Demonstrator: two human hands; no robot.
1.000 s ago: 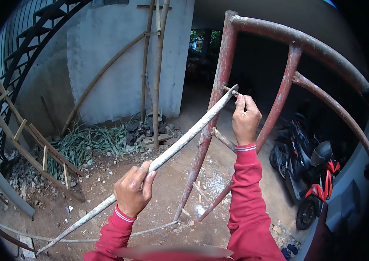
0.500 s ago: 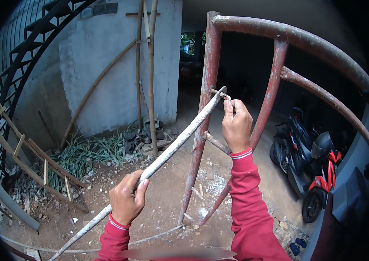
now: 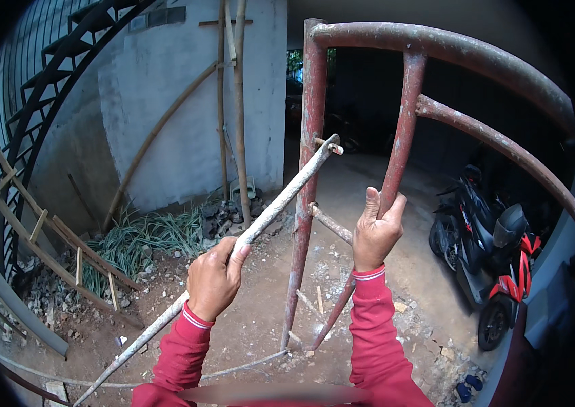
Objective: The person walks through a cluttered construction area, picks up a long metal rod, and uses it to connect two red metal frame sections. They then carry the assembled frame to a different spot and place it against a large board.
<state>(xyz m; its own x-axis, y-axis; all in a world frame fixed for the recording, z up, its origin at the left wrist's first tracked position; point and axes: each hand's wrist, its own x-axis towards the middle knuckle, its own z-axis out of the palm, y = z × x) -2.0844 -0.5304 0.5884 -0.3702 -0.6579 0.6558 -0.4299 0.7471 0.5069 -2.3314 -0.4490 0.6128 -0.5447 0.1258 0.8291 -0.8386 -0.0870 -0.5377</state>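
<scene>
1 pole slants through the clasping left grip; right grip holds red frame.

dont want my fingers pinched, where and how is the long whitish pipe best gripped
Probably partway along the whitish pipe, where the left hand wraps it, coming from the near side: it looks slim and round there, and slants down leftward toward the person. Better avoid the flattened-looking upper end, where a small pin sticks out beside the red frame.
</scene>
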